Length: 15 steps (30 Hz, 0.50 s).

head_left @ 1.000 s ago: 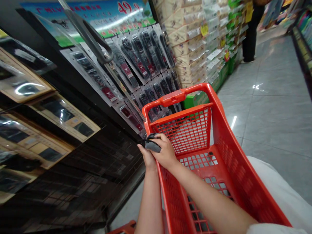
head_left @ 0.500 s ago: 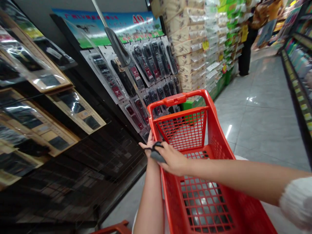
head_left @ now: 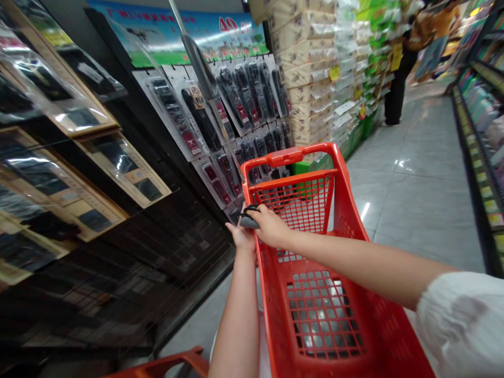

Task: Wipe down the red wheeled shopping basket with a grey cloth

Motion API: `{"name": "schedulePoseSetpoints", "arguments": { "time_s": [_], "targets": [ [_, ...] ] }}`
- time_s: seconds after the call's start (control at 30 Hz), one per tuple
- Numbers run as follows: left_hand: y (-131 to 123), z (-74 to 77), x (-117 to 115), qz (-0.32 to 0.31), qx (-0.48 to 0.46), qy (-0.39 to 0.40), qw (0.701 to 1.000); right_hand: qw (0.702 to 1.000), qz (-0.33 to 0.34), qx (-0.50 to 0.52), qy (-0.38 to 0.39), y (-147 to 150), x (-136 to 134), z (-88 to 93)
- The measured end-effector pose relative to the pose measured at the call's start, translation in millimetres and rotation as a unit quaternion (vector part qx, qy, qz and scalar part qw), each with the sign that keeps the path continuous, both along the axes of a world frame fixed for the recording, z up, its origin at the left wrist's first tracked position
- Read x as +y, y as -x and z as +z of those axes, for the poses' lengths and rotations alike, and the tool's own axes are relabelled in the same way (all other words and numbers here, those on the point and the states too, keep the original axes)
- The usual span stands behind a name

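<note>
A red plastic shopping cart [head_left: 346,210] stands in front of me, its mesh basket holding nothing that I can see. Both my hands meet at its left rim. My right hand [head_left: 270,228] is closed over a small dark grey object [head_left: 249,219] with a black loop. My left hand [head_left: 241,237] sits just under it, on the cart's outer edge, mostly covered by the right hand, so its fingers are hard to read.
On the left is a black rack [head_left: 118,236] with framed packaged goods, then a pegboard of black packaged items [head_left: 244,105]. Stacked tissue packs [head_left: 311,68] follow. The tiled aisle [head_left: 417,184] runs ahead; a person [head_left: 397,79] stands far off. Shelves [head_left: 480,136] line the right.
The view has swung upward and to the right. My hands with the grey object have shifted slightly up along the cart's left rim, and my right forearm now reaches in from the right.
</note>
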<state>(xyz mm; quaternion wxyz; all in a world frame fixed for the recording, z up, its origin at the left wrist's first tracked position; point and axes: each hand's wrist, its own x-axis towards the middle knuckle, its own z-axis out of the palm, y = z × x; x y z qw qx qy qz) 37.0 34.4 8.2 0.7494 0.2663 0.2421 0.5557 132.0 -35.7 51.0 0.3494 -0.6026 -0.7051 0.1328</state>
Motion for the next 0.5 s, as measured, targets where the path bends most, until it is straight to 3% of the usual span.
{"name": "schedulePoseSetpoints", "arguments": {
  "time_s": [0.17,0.27,0.37,0.43,0.5],
  "targets": [
    [1,-1.5,-1,-0.035,-0.034,-0.058,0.997,0.993,0.101,-0.002,0.056,21,-110,-21.6],
    [0,-3.5,-2,-0.028,-0.025,-0.07,0.997,0.983,0.146,0.097,0.059,25,-139,-41.1],
    [-1,-2.2,-1,-0.017,-0.003,-0.075,0.997,0.964,0.075,0.253,0.029,21,-105,-53.0],
    [-3,1.2,-1,-0.014,0.018,-0.07,0.997,0.94,-0.045,0.337,0.017,16,-58,-50.4],
    [-6,5.7,-1,-0.009,0.041,-0.053,0.998,0.917,-0.087,0.389,0.004,11,-8,-42.3]
  ]
}}
